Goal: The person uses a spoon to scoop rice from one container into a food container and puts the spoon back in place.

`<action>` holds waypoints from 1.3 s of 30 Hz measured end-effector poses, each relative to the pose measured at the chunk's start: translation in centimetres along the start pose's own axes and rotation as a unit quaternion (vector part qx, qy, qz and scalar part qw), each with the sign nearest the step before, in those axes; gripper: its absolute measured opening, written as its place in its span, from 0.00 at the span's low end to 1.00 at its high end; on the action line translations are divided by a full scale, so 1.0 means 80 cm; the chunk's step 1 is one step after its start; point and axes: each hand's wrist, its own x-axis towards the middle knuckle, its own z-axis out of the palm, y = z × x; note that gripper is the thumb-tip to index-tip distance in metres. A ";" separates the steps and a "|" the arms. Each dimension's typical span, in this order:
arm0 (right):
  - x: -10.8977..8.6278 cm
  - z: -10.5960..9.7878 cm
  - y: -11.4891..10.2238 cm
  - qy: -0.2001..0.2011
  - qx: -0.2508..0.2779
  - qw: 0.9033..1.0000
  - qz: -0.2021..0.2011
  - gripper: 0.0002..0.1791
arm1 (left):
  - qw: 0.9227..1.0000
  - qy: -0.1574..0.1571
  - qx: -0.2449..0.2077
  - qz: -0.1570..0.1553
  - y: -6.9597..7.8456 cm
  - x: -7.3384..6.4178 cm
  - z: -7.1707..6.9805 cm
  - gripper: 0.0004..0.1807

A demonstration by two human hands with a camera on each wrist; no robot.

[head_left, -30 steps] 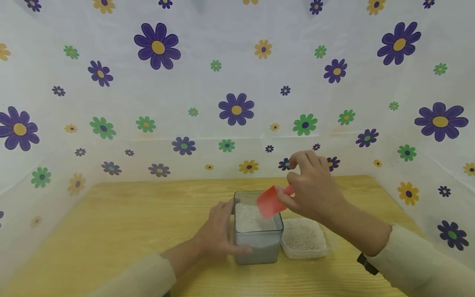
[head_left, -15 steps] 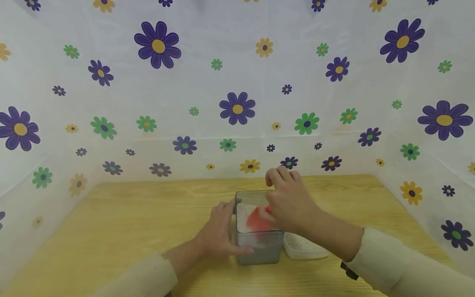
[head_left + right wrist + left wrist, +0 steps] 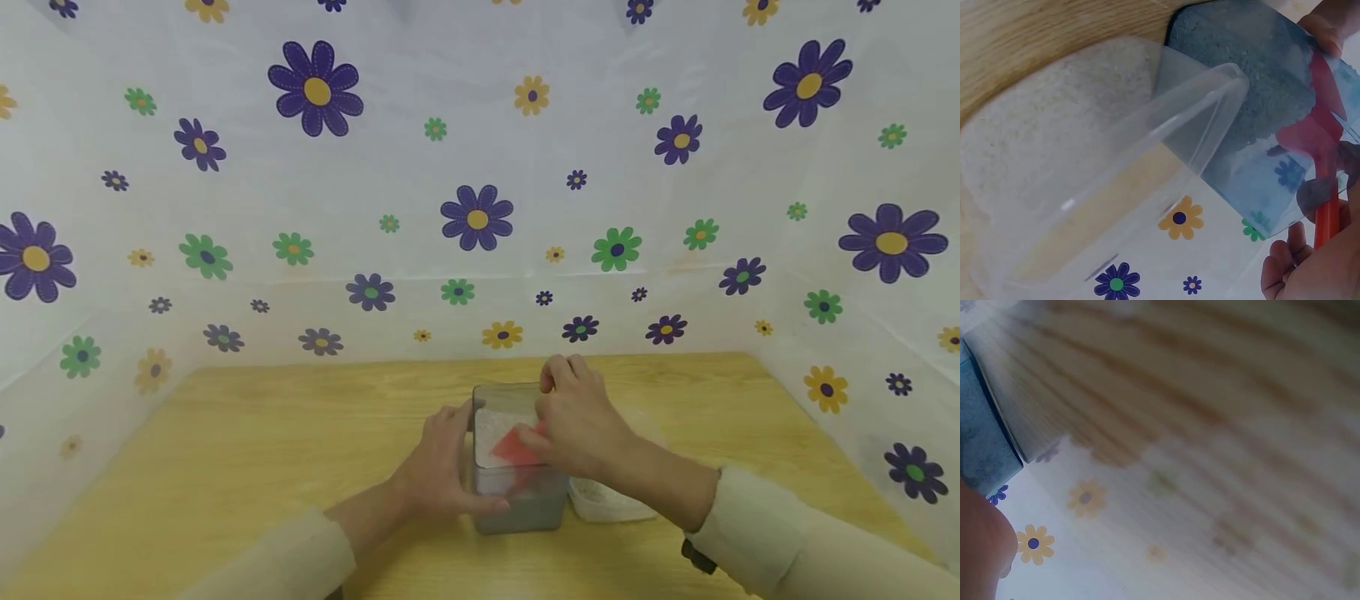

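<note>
In the head view my right hand (image 3: 588,425) pinches the handle of a red scoop (image 3: 513,447). The scoop's blade sits down inside a clear grey-blue, open-topped container (image 3: 520,510), dipped into pale grains that look like rice (image 3: 491,429). From the right wrist, the red scoop (image 3: 1319,128) shows through the container's wall, tilted in the grains. My left hand (image 3: 437,467) holds the container by its left side, thumb across the front and fingers toward the back. A low clear tub (image 3: 611,506), also with pale grains, stands just right of it, partly covered by my right arm.
Everything stands on a wood-grain table (image 3: 300,442). A white sheet with printed flowers (image 3: 480,150) closes off the back and both sides. A dark strap piece (image 3: 699,557) shows at my right cuff.
My right hand has moved left and down with the scoop, from above the container's right rim into the grains. The left hand and the container have stayed put.
</note>
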 end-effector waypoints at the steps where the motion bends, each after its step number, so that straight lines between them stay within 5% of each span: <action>1: 0.000 0.001 0.000 -0.005 0.008 1.000 0.007 0.28 | 1.000 0.003 0.001 0.002 -0.001 0.000 -0.001 0.63; 11: -0.002 0.005 -0.003 -0.025 0.094 0.991 0.087 0.24 | 1.000 0.008 0.009 0.017 -0.005 0.002 -0.003 0.63; 25: -0.010 0.013 -0.002 0.073 0.136 0.982 0.106 0.20 | 1.000 0.012 0.008 0.020 -0.001 0.002 -0.006 0.62; 39: -0.010 0.009 0.006 0.064 0.171 0.976 0.118 0.19 | 0.999 0.023 0.013 0.044 -0.007 0.006 0.003 0.61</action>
